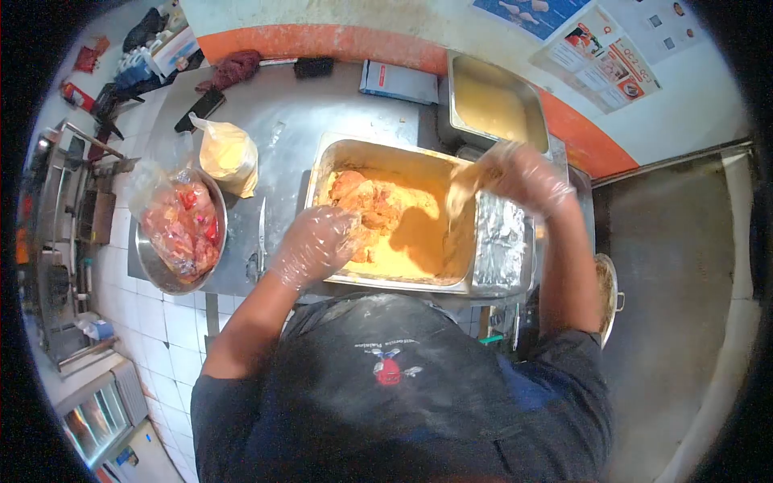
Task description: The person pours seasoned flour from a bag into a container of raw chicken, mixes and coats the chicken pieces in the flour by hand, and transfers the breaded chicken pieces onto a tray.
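Observation:
A metal pan (463, 274) holds yellowish flour (412, 245) and several flour-dusted pieces of raw meat, apparently chicken (366, 200), bunched on its left side. My left hand (318, 245), in a clear plastic glove, is over the pan's left front rim. Its fingers curl in beside the chicken; what they hold, if anything, is hidden. Above the right rim is my gloved right hand (527, 177), raised and smeared by motion. Pale, floury streaks (460, 193) hang below its fingers, and I cannot make out whether a piece is in them.
On the left stand a steel bowl (173, 283) with bagged red meat (181, 225) and a bag of yellow powder (228, 157). A knife (262, 233) lies nearby. Foil (499, 241) sits right of the pan; behind are a deep container (491, 109), a box (398, 82) and a phone (200, 110).

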### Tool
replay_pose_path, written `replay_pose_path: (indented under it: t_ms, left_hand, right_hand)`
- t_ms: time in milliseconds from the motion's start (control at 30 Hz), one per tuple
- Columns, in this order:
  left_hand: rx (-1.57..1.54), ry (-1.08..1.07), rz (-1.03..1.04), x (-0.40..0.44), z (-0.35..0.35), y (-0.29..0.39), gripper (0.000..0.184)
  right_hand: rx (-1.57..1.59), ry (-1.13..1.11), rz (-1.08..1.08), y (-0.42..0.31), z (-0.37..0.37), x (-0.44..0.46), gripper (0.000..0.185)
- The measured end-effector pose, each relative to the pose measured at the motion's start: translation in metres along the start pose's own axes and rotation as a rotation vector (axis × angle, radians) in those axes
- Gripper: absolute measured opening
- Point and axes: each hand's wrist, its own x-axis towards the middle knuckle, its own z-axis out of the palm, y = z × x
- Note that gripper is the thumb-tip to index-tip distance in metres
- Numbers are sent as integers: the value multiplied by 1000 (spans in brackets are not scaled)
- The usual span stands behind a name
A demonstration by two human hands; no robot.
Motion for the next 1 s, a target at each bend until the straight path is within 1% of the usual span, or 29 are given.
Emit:
replay_pose_path:
  t_ms: [33, 67, 100, 133, 167, 200, 233, 267, 333, 367, 433, 500, 567, 667, 733, 767, 833, 867, 933, 1000]
  left_hand:
    - [21, -49, -42, 1, -2, 3, 44]
    - [42, -89, -81, 4, -3, 5, 45]
    - [32, -128, -103, 6, -2, 4, 45]
    - [39, -115, -110, 7, -2, 6, 45]
    - [49, -91, -120, 7, -2, 8, 45]
    - [59, -72, -133, 4, -2, 11, 45]
    - [70, 26, -88, 0, -1, 13, 45]
    - [79, 31, -103, 1, -1, 13, 45]
    - [103, 6, -124, 3, -3, 16, 46]
    - [113, 12, -134, 6, -3, 17, 46]
    - [91, -55, -168, 9, -4, 18, 44]
    - [130, -22, -150, 9, -3, 20, 43]
    - [166, 5, -129, 8, -3, 23, 42]
    - [171, -15, -134, 11, -3, 24, 41]
    - [167, -7, -125, 11, -1, 22, 40]
    - [169, -8, -125, 11, -1, 21, 40]
    - [191, -30, -127, 11, 1, 21, 44]
    - [189, -37, -124, 10, 3, 22, 44]
    - [204, -22, -163, 10, 3, 22, 43]
    - [191, 10, -189, 17, 4, 26, 43]
  right_hand:
    - [332, 92, 190, 5, -14, 2, 16]
    - [380, 178, 157, 13, -26, 7, 16]
    - [211, 258, 149, 28, -33, 14, 16]
    - [43, 338, 140, 45, -40, 22, 16]
    - [41, 344, 123, 61, -43, 34, 16]
    - [275, 320, 298, 78, -39, 48, 16]
    - [398, 296, 374, 96, -31, 64, 16]
    - [517, 281, 454, 114, -24, 79, 16]
    - [-67, 109, 348, 158, 8, 113, 19]
    - [-72, 129, 409, 202, 42, 132, 21]
    - [-79, 170, 531, 288, 109, 168, 25]
    - [-103, 179, 534, 259, 110, 165, 26]
    - [-126, 184, 541, 248, 112, 167, 28]
    - [-147, 156, 508, 257, 102, 161, 26]
    - [211, 166, 411, 249, 65, 141, 25]
    - [213, 167, 410, 236, 53, 137, 25]
    - [-168, 350, 390, 209, 40, 135, 23]
    - [-165, 346, 396, 208, 46, 134, 23]
    - [-184, 431, 438, 212, 55, 141, 23]
    - [-186, 443, 428, 215, 55, 145, 22]
